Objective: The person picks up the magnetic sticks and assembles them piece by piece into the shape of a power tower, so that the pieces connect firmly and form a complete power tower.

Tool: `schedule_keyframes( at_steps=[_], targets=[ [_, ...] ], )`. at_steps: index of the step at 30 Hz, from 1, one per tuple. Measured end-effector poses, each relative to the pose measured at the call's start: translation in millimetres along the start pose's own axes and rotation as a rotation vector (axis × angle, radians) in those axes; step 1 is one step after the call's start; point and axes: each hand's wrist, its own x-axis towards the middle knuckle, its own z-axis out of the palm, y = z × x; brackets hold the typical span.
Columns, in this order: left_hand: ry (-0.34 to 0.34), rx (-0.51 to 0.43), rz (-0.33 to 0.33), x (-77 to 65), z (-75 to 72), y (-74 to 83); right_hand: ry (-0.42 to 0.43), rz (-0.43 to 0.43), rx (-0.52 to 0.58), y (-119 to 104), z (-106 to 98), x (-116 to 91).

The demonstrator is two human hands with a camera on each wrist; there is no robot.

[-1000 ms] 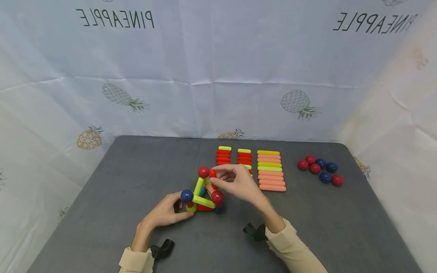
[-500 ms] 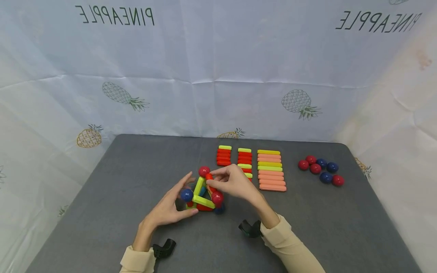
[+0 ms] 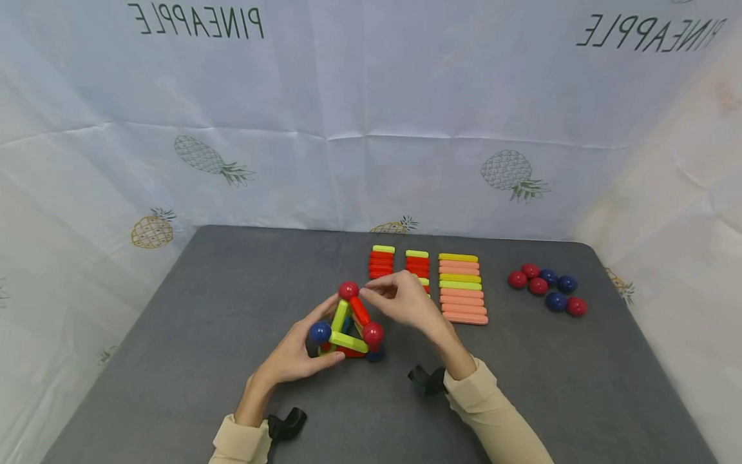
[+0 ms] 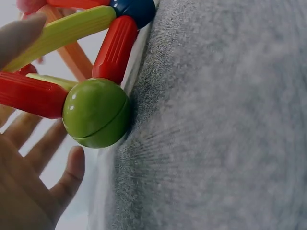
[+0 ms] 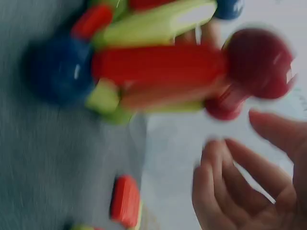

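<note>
Green ball point(image 4: 97, 113) plain in left wrist view, mostly hidden in head view; left hand point(image 3: 295, 354) spread around rod-and-ball frame point(image 3: 349, 342), right hand point(image 3: 406, 301) released.

Before you: one desk point(image 3: 232, 290), dark grey, far corners rounded. Beyond its far edge and along both side edges — pale cloth point(image 3: 400, 77), creased, printed with pineapples point(image 3: 507, 170), some orange. Above the far edge: "PINEAPPLE" lettering point(image 3: 197, 21), twice, reversed. Beyond the far right corner — warmer light point(image 3: 655, 161).
</note>
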Motion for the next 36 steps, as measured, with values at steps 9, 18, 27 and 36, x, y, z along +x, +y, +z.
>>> schedule_keyframes(
  at_steps=[9,18,27,36],
  targets=[
    [0.004,-0.035,0.035,-3.6,-3.0,-8.0,0.013,0.070,-0.475,36,12,37],
    [-0.051,-0.050,-0.053,-3.5,-7.7,-3.8,0.102,0.060,-0.553,46,23,42],
    [-0.054,-0.065,-0.033,-4.4,-7.3,-5.8,0.169,0.068,-0.598,51,24,47],
    [-0.054,-0.059,-0.034,-5.9,-10.3,-7.6,0.138,0.068,-0.506,52,27,47]
  ],
)
